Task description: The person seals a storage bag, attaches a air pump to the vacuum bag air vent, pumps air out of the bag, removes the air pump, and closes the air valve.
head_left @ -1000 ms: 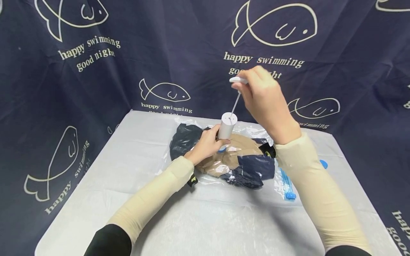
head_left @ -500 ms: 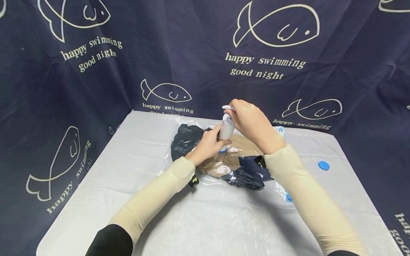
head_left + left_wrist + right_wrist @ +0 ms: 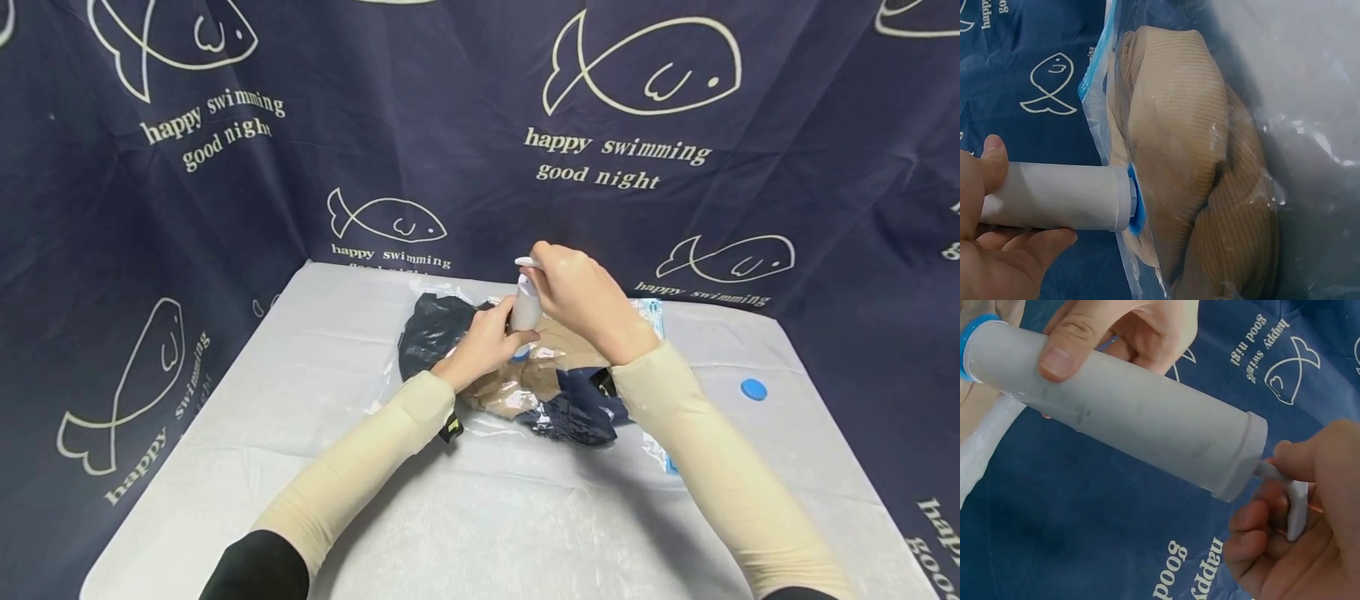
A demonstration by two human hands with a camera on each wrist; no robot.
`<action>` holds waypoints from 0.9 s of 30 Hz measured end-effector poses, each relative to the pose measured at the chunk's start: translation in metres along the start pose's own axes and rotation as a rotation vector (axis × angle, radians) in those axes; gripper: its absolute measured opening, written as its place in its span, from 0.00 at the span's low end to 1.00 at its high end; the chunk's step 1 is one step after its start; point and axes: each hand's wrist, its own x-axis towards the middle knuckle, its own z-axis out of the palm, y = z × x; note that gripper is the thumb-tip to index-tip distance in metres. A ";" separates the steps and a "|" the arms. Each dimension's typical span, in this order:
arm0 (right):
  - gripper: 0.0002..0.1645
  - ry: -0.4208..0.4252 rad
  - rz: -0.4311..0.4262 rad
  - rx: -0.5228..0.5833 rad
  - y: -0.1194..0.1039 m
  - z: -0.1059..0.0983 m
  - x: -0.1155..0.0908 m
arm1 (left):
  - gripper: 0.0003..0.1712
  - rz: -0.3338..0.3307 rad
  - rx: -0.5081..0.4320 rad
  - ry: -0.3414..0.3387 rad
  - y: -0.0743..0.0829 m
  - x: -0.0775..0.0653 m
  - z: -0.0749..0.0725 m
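white pump (image 3: 527,310) is resting on clothes bag (image 3: 504,390) near table's (image 3: 450,525) far edge
left hand (image 3: 483,340) is curling round barrel (image 3: 1147,419), right hand (image 3: 585,292) gripping handle (image 3: 1298,515)

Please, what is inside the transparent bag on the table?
Tan ribbed cloth, navy cloth and black cloth show inside. What lies beneath them, or behind the left hand and right sleeve, is covered.

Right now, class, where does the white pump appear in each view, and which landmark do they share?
Head: white pump, near the middle.
Left wrist: white pump, at left, just below mid-height.
Right wrist: white pump, slanting from upper left past centre.
Shared landmark: left hand, gripping it.
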 end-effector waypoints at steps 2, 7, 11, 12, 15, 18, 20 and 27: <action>0.12 -0.007 -0.012 -0.003 0.000 -0.003 0.000 | 0.27 0.009 -0.004 0.004 0.000 -0.001 0.000; 0.12 -0.050 -0.027 -0.004 0.000 -0.014 0.003 | 0.27 0.027 -0.010 0.000 0.000 -0.001 0.001; 0.09 -0.052 -0.034 0.003 -0.001 -0.027 0.007 | 0.28 0.037 0.002 -0.008 -0.001 -0.001 0.001; 0.09 -0.041 -0.040 0.004 -0.001 -0.031 0.008 | 0.28 0.040 0.004 -0.006 -0.001 -0.001 0.001; 0.08 0.017 -0.075 0.003 -0.003 -0.041 0.011 | 0.29 0.048 0.026 0.006 -0.002 -0.001 0.001; 0.06 0.091 -0.111 0.013 -0.004 -0.050 0.015 | 0.29 0.052 0.040 0.017 -0.002 -0.001 0.001; 0.05 0.139 -0.134 0.020 -0.005 -0.057 0.017 | 0.29 0.051 0.043 0.019 -0.002 -0.001 0.001; 0.08 0.262 -0.157 0.000 -0.010 -0.080 0.025 | 0.29 0.041 0.041 0.017 -0.002 -0.002 0.002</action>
